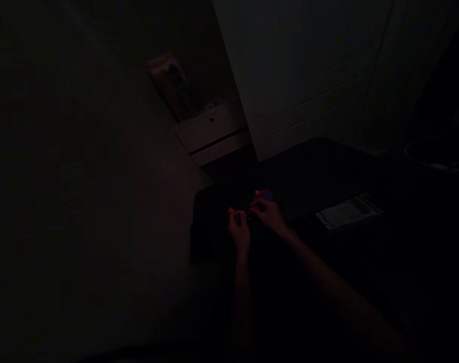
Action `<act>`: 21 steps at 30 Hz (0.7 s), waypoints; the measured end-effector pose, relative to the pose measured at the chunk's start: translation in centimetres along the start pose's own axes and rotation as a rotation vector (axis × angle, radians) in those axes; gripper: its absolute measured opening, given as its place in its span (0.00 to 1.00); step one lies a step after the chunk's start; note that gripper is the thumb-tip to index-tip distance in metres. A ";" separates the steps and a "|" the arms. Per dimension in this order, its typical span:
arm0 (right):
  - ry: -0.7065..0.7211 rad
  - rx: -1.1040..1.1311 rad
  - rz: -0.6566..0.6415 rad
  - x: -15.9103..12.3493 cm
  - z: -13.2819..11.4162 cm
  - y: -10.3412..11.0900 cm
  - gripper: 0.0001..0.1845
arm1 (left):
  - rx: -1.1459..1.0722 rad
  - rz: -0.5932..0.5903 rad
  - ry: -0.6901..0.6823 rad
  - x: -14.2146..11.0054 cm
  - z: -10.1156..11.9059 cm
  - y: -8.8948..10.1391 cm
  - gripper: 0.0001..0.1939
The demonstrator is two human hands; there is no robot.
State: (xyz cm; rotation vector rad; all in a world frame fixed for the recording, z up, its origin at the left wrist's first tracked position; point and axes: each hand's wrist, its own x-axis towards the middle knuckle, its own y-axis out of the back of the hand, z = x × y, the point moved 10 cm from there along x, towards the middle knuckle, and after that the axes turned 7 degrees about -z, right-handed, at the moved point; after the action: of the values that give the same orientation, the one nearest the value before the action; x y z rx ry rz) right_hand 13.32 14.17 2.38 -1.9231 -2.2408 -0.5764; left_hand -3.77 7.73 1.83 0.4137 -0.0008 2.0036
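Note:
The scene is very dark. My left hand (239, 232) is closed in a pinch, with a small orange-red piece (231, 210) at its fingertips; its kind is too dim to tell. Close on its right, my right hand (267, 214) is also pinched, its fingertips pointing toward the left hand. What the right fingers hold, if anything, is hidden in the dark. Just beyond the right hand lies a purple object (266, 194) with a small orange part (257, 193) at its left side. Both hands are over a dark surface (308, 166).
A pale flat packet or sheet (348, 212) lies to the right of the hands. Farther back stand a light drawer unit (214, 133) and a red-and-white box-like thing (169, 80). A large pale panel (297, 65) rises behind. A round rim (421, 160) shows faintly at far right.

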 end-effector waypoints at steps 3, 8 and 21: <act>0.011 -0.068 -0.058 0.1 -0.3 -0.4 0.07 | 0.000 -0.010 -0.024 0.0 0.3 -0.1 0.13; 0.042 -0.205 -0.142 0.1 -1.0 -1.1 0.09 | -0.012 -0.023 -0.035 0.0 0.5 -0.2 0.14; 0.109 -0.426 -0.237 0.0 -2.0 -2.1 0.11 | -0.006 -0.021 -0.049 0.2 1.2 -0.4 0.14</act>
State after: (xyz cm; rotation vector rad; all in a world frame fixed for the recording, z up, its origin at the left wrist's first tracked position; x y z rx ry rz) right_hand 10.97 13.20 3.81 -1.7374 -2.4412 -1.2491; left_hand -3.12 7.84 2.93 0.4575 -0.0325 1.9714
